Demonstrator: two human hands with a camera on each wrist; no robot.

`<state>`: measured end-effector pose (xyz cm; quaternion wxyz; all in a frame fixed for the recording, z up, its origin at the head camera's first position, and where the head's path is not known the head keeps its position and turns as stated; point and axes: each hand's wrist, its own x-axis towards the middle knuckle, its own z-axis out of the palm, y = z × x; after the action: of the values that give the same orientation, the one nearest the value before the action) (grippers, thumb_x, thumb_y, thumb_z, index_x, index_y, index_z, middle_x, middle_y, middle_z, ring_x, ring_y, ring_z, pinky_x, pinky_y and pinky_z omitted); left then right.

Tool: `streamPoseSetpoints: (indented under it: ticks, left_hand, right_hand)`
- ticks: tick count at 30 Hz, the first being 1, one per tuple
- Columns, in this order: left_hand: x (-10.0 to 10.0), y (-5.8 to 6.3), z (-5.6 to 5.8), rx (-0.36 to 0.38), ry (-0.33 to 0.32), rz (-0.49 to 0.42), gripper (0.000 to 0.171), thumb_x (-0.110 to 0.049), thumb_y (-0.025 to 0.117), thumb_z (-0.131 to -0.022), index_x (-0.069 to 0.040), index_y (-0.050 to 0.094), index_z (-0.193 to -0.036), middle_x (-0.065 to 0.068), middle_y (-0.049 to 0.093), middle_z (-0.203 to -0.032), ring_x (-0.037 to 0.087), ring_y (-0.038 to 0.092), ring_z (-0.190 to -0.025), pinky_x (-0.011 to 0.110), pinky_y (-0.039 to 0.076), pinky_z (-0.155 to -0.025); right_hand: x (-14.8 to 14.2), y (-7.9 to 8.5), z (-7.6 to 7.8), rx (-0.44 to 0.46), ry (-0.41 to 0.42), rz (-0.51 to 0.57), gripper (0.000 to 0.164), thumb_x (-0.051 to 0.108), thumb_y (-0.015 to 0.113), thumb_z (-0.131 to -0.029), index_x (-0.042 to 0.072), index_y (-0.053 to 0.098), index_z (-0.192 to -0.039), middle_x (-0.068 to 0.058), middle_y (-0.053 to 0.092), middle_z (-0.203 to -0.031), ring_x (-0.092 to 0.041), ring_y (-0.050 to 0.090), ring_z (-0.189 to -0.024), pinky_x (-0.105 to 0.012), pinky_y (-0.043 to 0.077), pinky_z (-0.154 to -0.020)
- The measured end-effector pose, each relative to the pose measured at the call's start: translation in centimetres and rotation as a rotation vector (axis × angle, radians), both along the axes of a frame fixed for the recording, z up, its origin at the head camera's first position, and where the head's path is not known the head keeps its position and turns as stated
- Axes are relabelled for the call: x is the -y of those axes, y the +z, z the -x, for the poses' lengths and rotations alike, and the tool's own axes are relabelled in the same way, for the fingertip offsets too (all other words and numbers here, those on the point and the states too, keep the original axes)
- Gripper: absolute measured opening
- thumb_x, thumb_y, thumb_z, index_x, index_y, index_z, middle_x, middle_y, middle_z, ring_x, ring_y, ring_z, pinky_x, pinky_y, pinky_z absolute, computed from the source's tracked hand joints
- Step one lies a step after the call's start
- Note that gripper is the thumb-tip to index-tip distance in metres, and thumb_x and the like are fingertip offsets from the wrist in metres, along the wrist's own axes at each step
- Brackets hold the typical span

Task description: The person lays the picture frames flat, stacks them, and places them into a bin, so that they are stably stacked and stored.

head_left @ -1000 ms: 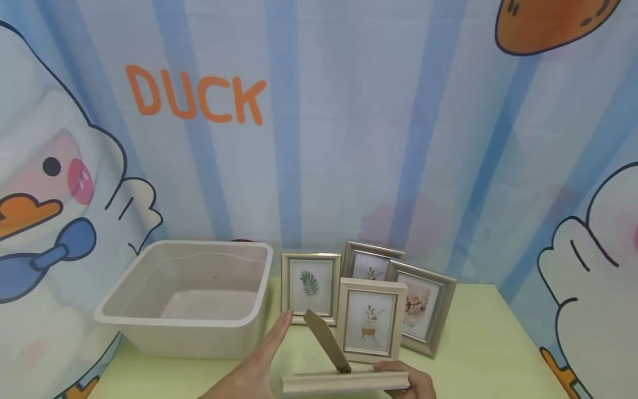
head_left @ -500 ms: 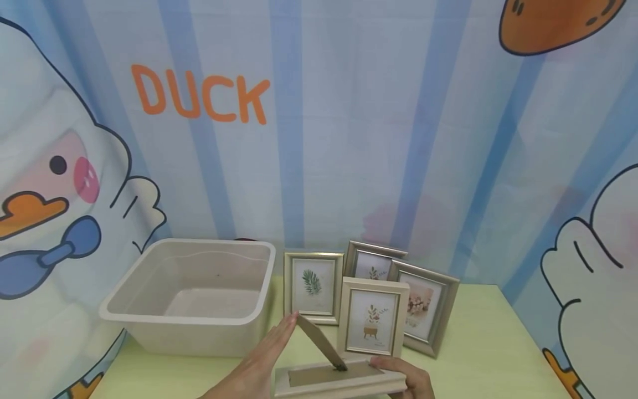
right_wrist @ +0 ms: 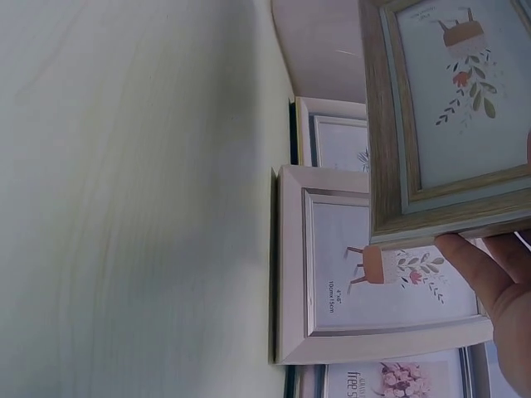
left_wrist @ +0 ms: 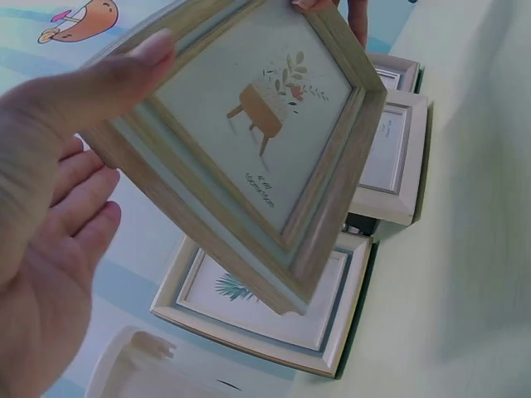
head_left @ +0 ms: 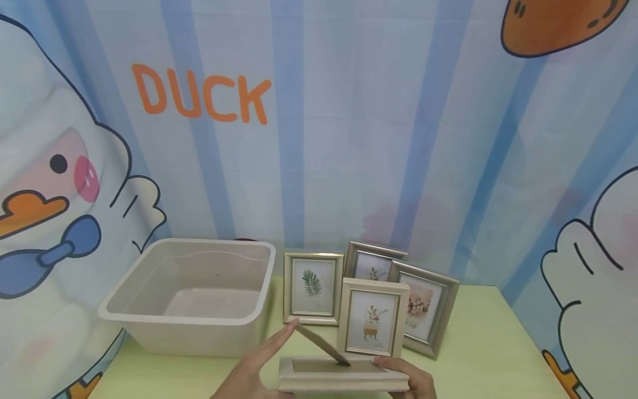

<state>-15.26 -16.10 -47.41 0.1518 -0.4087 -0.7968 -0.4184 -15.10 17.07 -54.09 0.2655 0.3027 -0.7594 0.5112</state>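
Held back side up above the table is a picture frame [head_left: 344, 381] with a wood-look border; its printed plant picture shows in both wrist views. My right hand [head_left: 408, 378] grips its right end, fingers curled round the edge. The frame's stand leg [head_left: 321, 342] slants up from the backing board. My left hand [head_left: 256, 366] is at the left end, its straight fingertips on the tip of the leg. In the left wrist view its thumb [left_wrist: 124, 79] overlaps the frame's front border.
Several picture frames stand behind the hands: a gold one with a leaf [head_left: 311, 288], a cream one [head_left: 374, 318], and silver ones [head_left: 423, 305] at the right. A beige plastic tub [head_left: 184, 335] sits at the left on the light green table [head_left: 493, 343]. A printed duck curtain [head_left: 349, 138] hangs behind.
My left fingertips have come onto the stand leg and the leg has swung lower toward the frame's back. The held frame tipped toward the camera, then flatter again. My right hand keeps its grip.
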Motion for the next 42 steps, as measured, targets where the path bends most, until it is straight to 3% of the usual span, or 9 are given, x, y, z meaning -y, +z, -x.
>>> streamPoseSetpoints:
  ticks: [5,11,15,23,28,31,34,37,42]
  left_hand:
    - [-0.1,-0.9,0.6,-0.184,-0.038,-0.156,0.084,0.0,0.089,-0.065,0.004,0.051,-0.141,0.014,0.057,-0.144,0.012,0.052,-0.134,0.021,0.044,-0.11]
    - [-0.2,-2.0,1.4,-0.319,-0.104,-0.303,0.072,0.02,0.081,-0.057,0.005,0.065,-0.126,0.012,0.067,-0.126,0.011,0.064,-0.12,0.021,0.053,-0.097]
    - [-0.3,-2.2,1.6,-0.326,-0.141,-0.355,0.069,0.023,0.078,-0.057,0.006,0.067,-0.122,0.012,0.07,-0.123,0.013,0.067,-0.116,0.022,0.055,-0.095]
    - [-0.6,-2.7,1.2,-0.302,-0.021,-0.364,0.062,0.025,0.075,-0.058,0.007,0.069,-0.117,0.019,0.074,-0.112,0.013,0.068,-0.114,0.02,0.053,-0.098]
    - [-0.8,-3.2,1.3,-0.302,0.014,-0.394,0.053,0.018,0.08,-0.064,0.007,0.07,-0.114,0.02,0.075,-0.108,0.016,0.071,-0.108,0.021,0.054,-0.097]
    - [-0.9,-3.3,1.2,-0.277,0.044,-0.409,0.052,0.018,0.08,-0.064,0.006,0.07,-0.113,0.019,0.075,-0.107,0.013,0.071,-0.107,0.02,0.055,-0.095]
    - [-1.1,-3.3,1.2,-0.241,0.075,-0.432,0.056,0.022,0.079,-0.061,0.006,0.07,-0.114,0.021,0.075,-0.105,0.009,0.07,-0.109,0.019,0.055,-0.093]
    - [-1.4,-3.3,1.3,-0.185,0.058,-0.479,0.058,0.027,0.075,-0.064,0.007,0.067,-0.117,0.021,0.073,-0.108,0.006,0.068,-0.109,0.02,0.056,-0.092]
    - [-2.1,-3.1,0.6,0.05,0.127,-0.542,0.045,0.025,0.063,-0.078,0.009,0.058,-0.12,-0.006,0.069,-0.117,-0.001,0.064,-0.106,0.017,0.056,-0.089]
  right_hand:
    - [0.0,0.3,-0.1,0.017,-0.051,-0.013,0.04,-0.013,0.072,-0.077,0.005,0.072,-0.112,-0.02,0.076,-0.102,-0.014,0.074,-0.093,-0.016,0.058,-0.08]
    - [0.0,0.3,-0.2,0.048,-0.064,-0.027,0.039,-0.012,0.076,-0.074,0.0,0.071,-0.11,-0.024,0.075,-0.102,-0.012,0.073,-0.094,-0.017,0.058,-0.081]
    - [0.1,0.3,-0.1,0.04,-0.051,-0.013,0.038,-0.014,0.075,-0.074,-0.003,0.07,-0.11,-0.026,0.074,-0.102,-0.012,0.074,-0.095,-0.016,0.058,-0.083]
    - [0.8,0.6,0.3,-0.02,-0.164,-0.008,0.045,-0.013,0.082,-0.063,0.005,0.074,-0.103,-0.018,0.077,-0.092,-0.006,0.073,-0.085,-0.01,0.056,-0.074]
    - [1.3,1.0,0.4,0.029,-0.225,-0.015,0.039,-0.01,0.084,-0.06,0.006,0.075,-0.095,-0.014,0.077,-0.086,0.0,0.071,-0.081,-0.01,0.056,-0.067]
    - [1.6,1.4,0.3,0.135,-0.23,0.004,0.033,-0.008,0.083,-0.064,0.007,0.076,-0.092,-0.01,0.078,-0.085,-0.002,0.071,-0.079,-0.015,0.058,-0.064]
    - [1.7,2.2,0.1,0.344,-0.22,0.05,0.025,-0.004,0.082,-0.069,0.008,0.076,-0.09,-0.008,0.078,-0.086,-0.004,0.072,-0.078,-0.022,0.061,-0.067]
    - [1.7,3.4,0.2,0.569,-0.218,0.062,0.018,0.002,0.08,-0.075,0.004,0.075,-0.093,-0.012,0.077,-0.093,-0.013,0.074,-0.082,-0.028,0.063,-0.07]
    - [1.3,4.1,0.9,0.793,-0.163,0.037,0.04,0.017,0.081,-0.081,-0.004,0.071,-0.113,-0.022,0.073,-0.11,-0.031,0.075,-0.091,-0.033,0.064,-0.072]
